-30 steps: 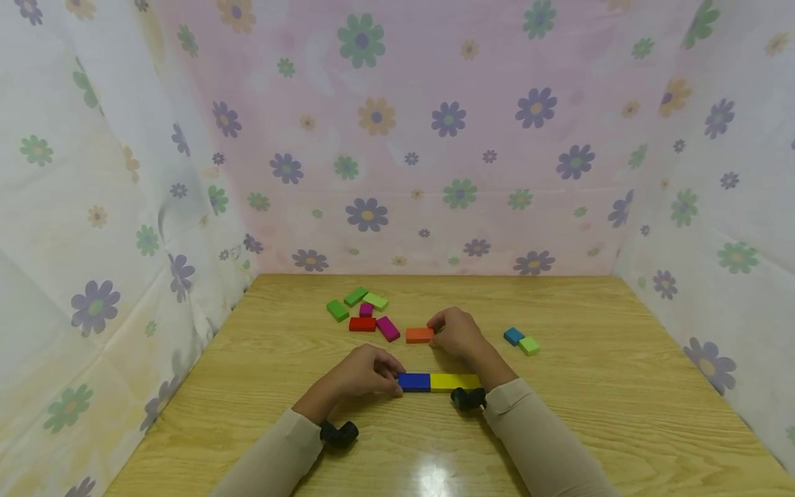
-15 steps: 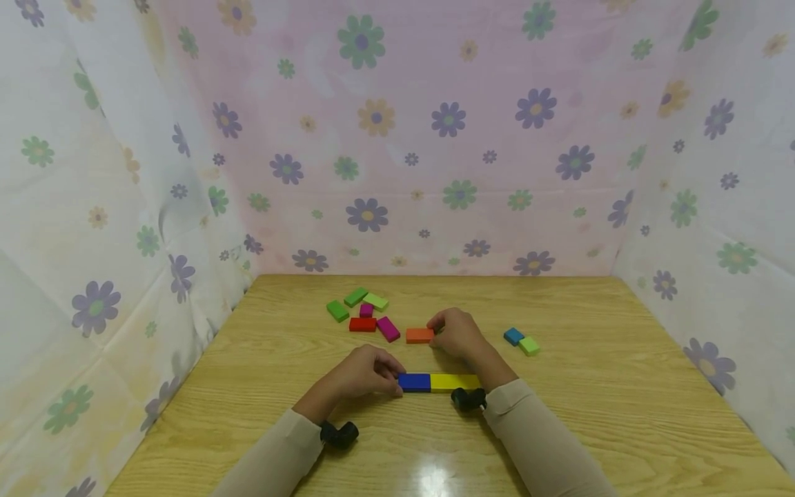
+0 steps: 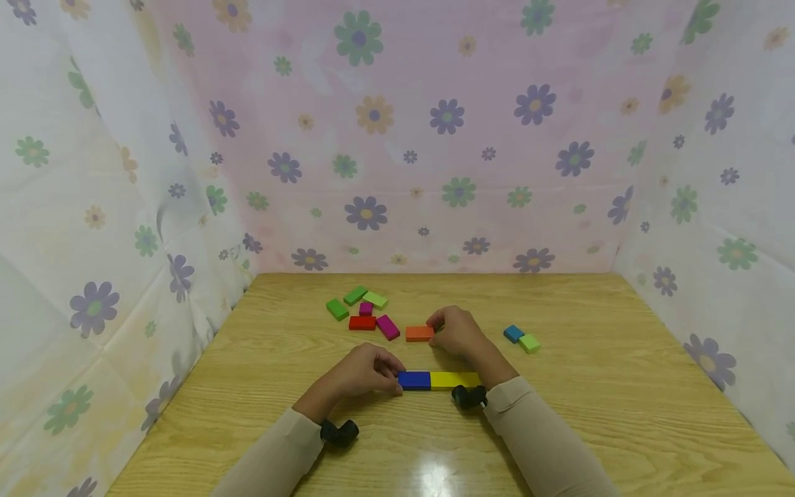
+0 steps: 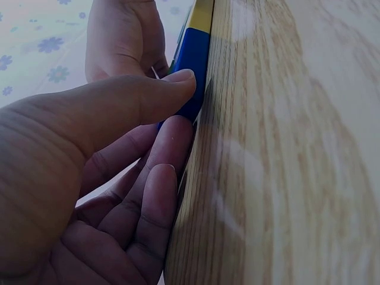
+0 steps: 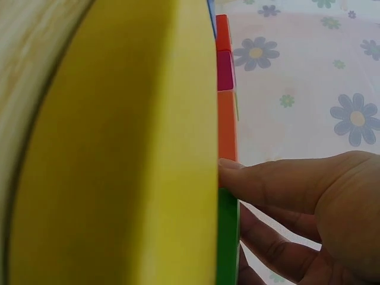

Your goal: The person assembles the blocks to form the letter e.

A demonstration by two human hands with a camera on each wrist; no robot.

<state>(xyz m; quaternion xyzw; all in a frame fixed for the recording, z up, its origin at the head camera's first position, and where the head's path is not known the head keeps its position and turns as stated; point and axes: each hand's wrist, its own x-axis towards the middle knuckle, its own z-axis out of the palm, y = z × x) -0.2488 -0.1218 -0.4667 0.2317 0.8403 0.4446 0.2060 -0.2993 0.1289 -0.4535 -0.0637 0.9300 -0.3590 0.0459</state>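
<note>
My left hand [image 3: 360, 371] pinches the left end of a blue block [image 3: 414, 381], thumb on the near side, fingers on the far side. The blue block lies end to end with a yellow block [image 3: 453, 381], whose right end goes under my right forearm. Farther back, my right hand [image 3: 458, 335] pinches the right end of an orange block [image 3: 419, 334]. In the right wrist view the thumb presses the orange block close to where a green block [image 5: 228, 237] adjoins it. That green block is mostly hidden by the hand in the head view.
Left of the orange block lie a magenta block [image 3: 388, 328], a red block [image 3: 363, 323], a small magenta block [image 3: 366, 309] and several green ones [image 3: 337, 309]. A small blue block [image 3: 513, 334] touches a light green block [image 3: 529, 343] at right. Flowered cloth [image 3: 435, 152] surrounds the wooden table [image 3: 590, 386].
</note>
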